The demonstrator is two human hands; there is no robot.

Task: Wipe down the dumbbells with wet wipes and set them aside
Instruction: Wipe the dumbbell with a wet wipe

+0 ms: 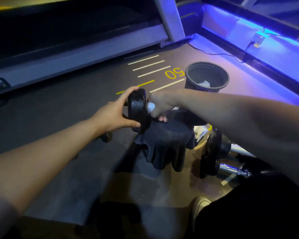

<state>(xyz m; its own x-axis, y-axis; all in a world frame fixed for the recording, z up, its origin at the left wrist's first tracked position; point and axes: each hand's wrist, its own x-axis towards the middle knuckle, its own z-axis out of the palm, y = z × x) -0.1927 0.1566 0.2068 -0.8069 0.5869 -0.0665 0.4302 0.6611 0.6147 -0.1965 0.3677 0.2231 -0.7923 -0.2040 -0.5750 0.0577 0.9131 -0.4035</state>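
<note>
Head view: nearest, spare dumbbells point(214, 150) lie on the rubber floor point(62, 114). Over a dark cloth point(164, 140), the left hand point(114, 114) clasps a dumbbell point(138, 109) by its heavy, pebbled disc; the right hand point(160, 104) pinches a soft white wipe point(151, 106) around the bar. Beyond, a round bin point(207, 76).

A bin point(207, 77) stands on the floor point(76, 104) behind the cloth-draped stool point(164, 144); a dumbbell point(214, 152) lies to its right.
</note>
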